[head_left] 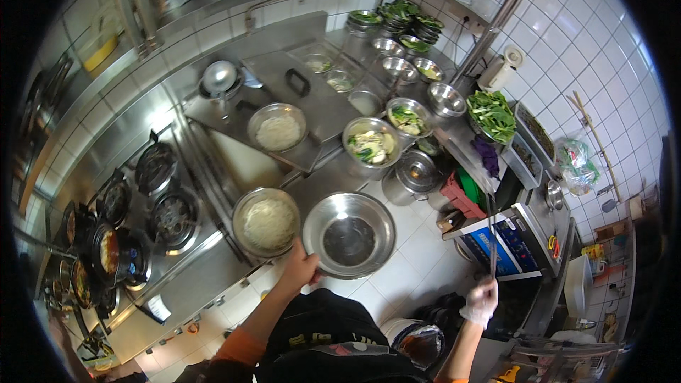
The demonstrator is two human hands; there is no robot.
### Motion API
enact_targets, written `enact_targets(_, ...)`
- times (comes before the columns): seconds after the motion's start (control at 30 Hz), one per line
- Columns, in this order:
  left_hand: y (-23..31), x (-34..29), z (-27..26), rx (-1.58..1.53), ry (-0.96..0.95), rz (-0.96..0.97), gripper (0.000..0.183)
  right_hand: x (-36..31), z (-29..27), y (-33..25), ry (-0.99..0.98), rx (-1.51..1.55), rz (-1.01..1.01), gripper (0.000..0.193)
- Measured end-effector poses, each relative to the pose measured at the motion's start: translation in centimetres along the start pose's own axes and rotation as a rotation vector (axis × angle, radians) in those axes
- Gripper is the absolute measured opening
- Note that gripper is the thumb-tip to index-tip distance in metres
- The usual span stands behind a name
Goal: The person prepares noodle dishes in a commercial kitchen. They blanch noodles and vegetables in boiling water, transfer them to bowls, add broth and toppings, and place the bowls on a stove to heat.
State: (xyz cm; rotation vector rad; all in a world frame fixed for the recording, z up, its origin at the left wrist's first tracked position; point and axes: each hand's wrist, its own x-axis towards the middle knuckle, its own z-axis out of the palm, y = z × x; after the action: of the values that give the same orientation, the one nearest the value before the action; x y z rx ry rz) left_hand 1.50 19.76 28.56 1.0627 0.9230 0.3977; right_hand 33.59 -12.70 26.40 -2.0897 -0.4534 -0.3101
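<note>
The steel counter [323,184] spreads across the middle and back, and the stove [172,216] with its dark burners fills the left side. To the right stands a blue-panelled box [514,245], tilted in the fisheye view. Straight in front of the person, above the tiled floor, is the wide steel bowl [379,237], its mouth facing up and its round bottom darker than its shining wall. Just to its left, at the counter's front edge, sits a smaller steel bowl [238,234] filled with pale food [268,223] (rice or fine noodles, I cannot tell which). Beyond the wide bowl, toward the right, are a lidded pot [416,170] and, up beside it, a bowl of greens [365,123] with paler pieces mixed in. The left hand [301,266], bare, is closed on the near left rim of the wide steel bowl, thumb pointing up toward the smaller bowl; its fingertips are partly hidden. The right hand [482,296], in a clear glove, is well apart on the right, wrapped tight around the lower end of a long thin utensil [492,245], which points upward in front of the blue-panelled box.
</note>
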Motion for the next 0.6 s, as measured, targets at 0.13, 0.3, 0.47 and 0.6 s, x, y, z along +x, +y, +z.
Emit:
enact_targets(0.13, 2.3, 7.7, 8.6, 0.100, -0.272, -0.091, 0.036, -1.0, -4.3, 4.2, 0.481, -0.297, 0.220, 0.048)
enact_targets(0.3, 5.4, 20.7, 19.1, -0.063, -0.237, -0.263, 0.038, 0.7, -5.3, 6.7, 0.472, 0.226, 0.500, 0.047)
enact_targets(0.47, 12.5, 39.0, 29.9, -0.305, -0.218, -0.095, 0.029, 5.6, -5.1, 6.7, 0.696, -0.319, 0.280, 0.031)
enact_targets(0.6, 17.5, 51.2, 38.2, -0.254, -0.004, 0.095, 0.041, 9.9, -3.0, 2.4, 0.828, 0.177, 0.517, 0.016)
